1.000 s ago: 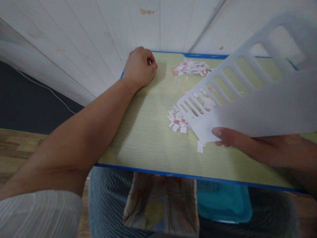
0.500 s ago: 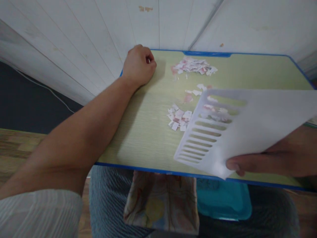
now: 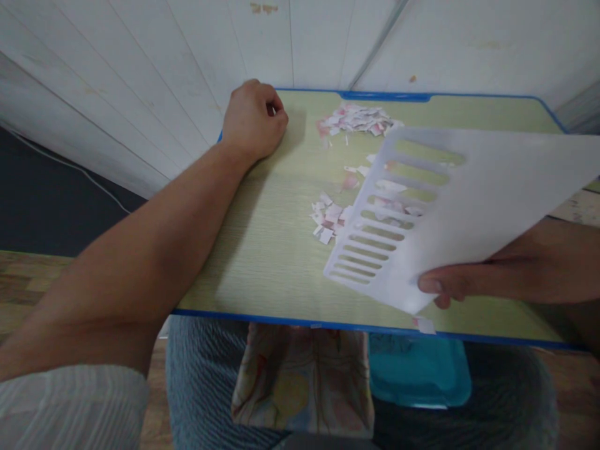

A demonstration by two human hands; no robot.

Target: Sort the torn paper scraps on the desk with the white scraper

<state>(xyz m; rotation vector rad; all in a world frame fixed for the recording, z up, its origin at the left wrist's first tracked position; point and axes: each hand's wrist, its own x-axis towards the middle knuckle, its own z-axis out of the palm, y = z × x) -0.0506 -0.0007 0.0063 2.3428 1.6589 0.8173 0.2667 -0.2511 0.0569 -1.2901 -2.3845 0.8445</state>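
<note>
My right hand (image 3: 506, 265) pinches the lower corner of a white slotted plastic panel (image 3: 450, 206), thumb on the near face; the rest of its fingers are mostly behind it. The panel is tilted above the table, its slotted end pointing left. Through the slots and beside them show torn paper scraps (image 3: 328, 215), white and pinkish. Farther back lies a bigger heap of paper scraps (image 3: 359, 119). My left hand (image 3: 255, 119) rests loosely curled on the table's far left corner, with no object visible in its fingers.
The folding table (image 3: 267, 250) has a pale green top and blue rim, against a white plank wall (image 3: 319, 44). One paper scrap (image 3: 425, 325) lies at the near edge. Below are a patterned cloth (image 3: 304, 387) and a turquoise plastic container (image 3: 422, 375) over my lap.
My right hand has raised the slotted panel toward the back of the table. A paper scrap at the near edge has come into view. My left hand stays at the far corner.
</note>
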